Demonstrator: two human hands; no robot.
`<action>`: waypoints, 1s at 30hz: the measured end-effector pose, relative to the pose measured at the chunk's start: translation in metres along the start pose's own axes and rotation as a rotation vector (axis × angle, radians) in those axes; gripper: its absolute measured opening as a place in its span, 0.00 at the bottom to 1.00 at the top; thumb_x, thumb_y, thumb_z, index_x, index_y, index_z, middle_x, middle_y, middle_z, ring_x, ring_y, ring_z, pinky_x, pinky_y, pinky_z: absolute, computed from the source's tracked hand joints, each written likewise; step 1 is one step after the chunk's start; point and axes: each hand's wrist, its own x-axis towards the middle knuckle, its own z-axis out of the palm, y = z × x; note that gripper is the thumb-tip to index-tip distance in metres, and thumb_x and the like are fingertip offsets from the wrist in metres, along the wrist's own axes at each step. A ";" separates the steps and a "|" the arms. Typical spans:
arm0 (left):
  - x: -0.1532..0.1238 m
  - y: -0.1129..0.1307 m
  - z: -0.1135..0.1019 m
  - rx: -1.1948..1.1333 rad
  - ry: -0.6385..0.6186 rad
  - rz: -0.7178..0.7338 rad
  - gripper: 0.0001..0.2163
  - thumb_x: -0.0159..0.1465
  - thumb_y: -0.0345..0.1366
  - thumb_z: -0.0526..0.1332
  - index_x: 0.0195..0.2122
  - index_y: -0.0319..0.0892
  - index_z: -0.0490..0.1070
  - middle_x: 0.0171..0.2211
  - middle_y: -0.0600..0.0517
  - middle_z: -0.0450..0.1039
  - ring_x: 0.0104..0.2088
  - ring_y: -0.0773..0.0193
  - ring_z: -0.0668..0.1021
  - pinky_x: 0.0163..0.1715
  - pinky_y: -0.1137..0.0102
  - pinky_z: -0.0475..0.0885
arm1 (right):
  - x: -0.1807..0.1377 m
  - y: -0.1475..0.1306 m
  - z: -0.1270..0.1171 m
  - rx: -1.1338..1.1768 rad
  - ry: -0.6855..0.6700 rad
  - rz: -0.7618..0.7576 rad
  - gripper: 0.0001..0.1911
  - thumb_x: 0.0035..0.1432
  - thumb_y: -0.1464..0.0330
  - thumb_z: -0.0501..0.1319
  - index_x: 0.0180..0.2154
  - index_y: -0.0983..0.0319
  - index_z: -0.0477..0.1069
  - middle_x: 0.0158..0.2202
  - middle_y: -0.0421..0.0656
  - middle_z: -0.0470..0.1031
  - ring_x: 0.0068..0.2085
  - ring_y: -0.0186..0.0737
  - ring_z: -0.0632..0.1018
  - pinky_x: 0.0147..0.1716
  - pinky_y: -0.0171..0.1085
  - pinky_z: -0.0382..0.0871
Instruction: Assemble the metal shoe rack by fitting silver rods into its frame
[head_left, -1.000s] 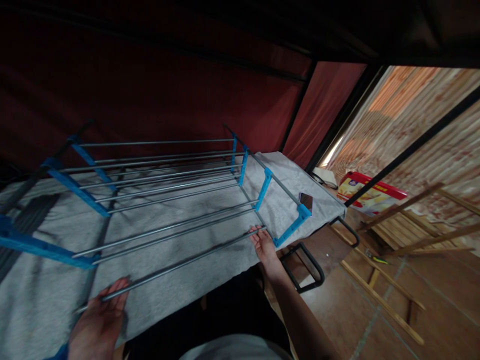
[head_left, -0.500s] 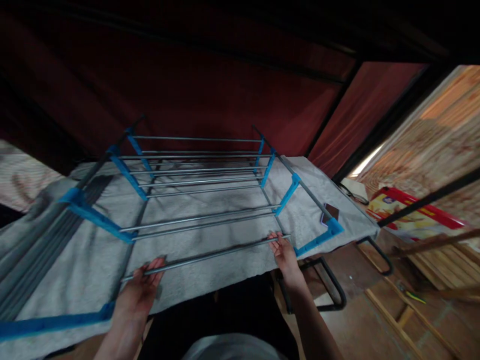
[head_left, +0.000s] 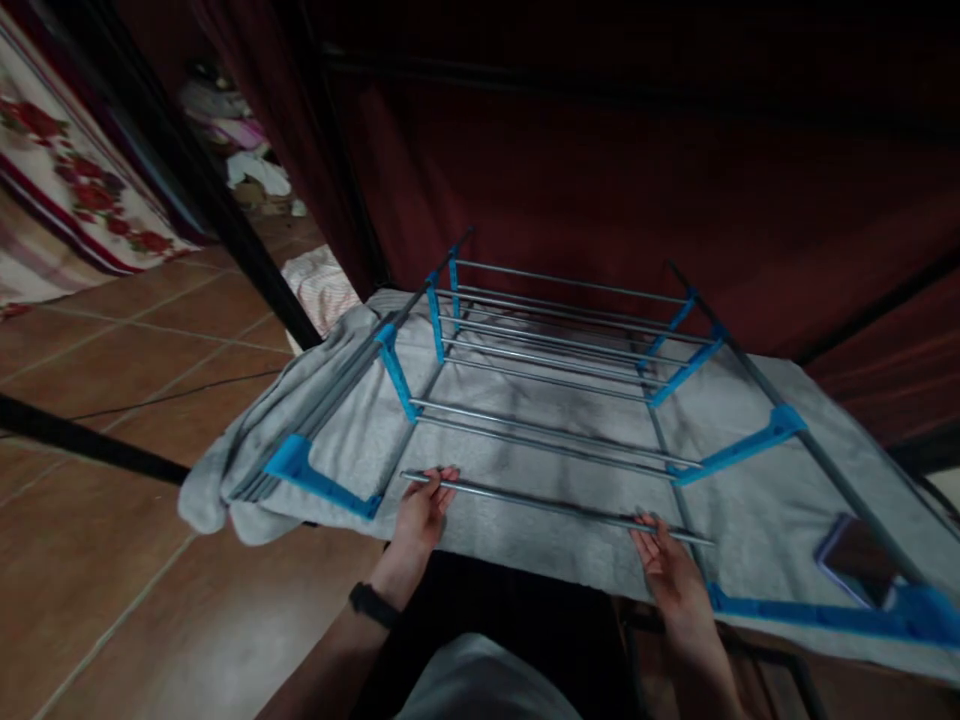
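One loose rod [head_left: 551, 505], thin, straight, round and of dull grey metal, lies crosswise just above the near edge of a grey cloth [head_left: 757, 500], in front of a rack [head_left: 555, 370] lying flat on the same cloth. Two hands carry it. The left hand [head_left: 421, 508] is near its left end, fingers stretched almost flat with the rod across their tips. The right hand [head_left: 667, 568] is near its right end, palm up, fingers loosely parted and touching the rod from below. Whether either thumb pins it I cannot tell. The rack shows eight bright blue plastic side pieces, four down each side, smooth and angular, joined by long grey poles. Two cross rods sit in the nearest filled tier; those farther back lie too close together to count. The nearest pair of blue pieces has no rod between them. The cloth looks soft and nubbly, like towelling, and droops over the left edge. One dark, flat, glossy phone [head_left: 855, 558] lies on it at the right. One black band [head_left: 373, 603] circles the left wrist. The floor [head_left: 112, 560] is of brown glazed tiles.
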 end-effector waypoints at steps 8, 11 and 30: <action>0.003 -0.006 -0.007 -0.039 0.011 0.059 0.07 0.66 0.23 0.66 0.32 0.38 0.74 0.30 0.48 0.82 0.29 0.65 0.84 0.32 0.74 0.80 | -0.001 -0.002 -0.004 -0.074 -0.015 0.032 0.10 0.52 0.61 0.75 0.36 0.55 0.81 0.48 0.43 0.84 0.59 0.44 0.81 0.68 0.48 0.70; 0.004 -0.010 -0.007 -0.056 0.015 0.088 0.08 0.65 0.25 0.69 0.31 0.40 0.72 0.28 0.50 0.81 0.29 0.65 0.84 0.34 0.74 0.81 | 0.002 -0.001 -0.008 -0.085 -0.008 0.050 0.12 0.52 0.60 0.76 0.38 0.55 0.81 0.49 0.42 0.84 0.60 0.43 0.81 0.68 0.47 0.70; 0.000 -0.011 -0.009 -0.091 0.030 0.097 0.06 0.69 0.24 0.61 0.36 0.40 0.73 0.32 0.47 0.82 0.33 0.62 0.85 0.43 0.68 0.82 | -0.007 -0.007 -0.009 -0.155 -0.071 0.037 0.15 0.51 0.60 0.77 0.40 0.56 0.80 0.52 0.44 0.84 0.63 0.48 0.79 0.70 0.54 0.68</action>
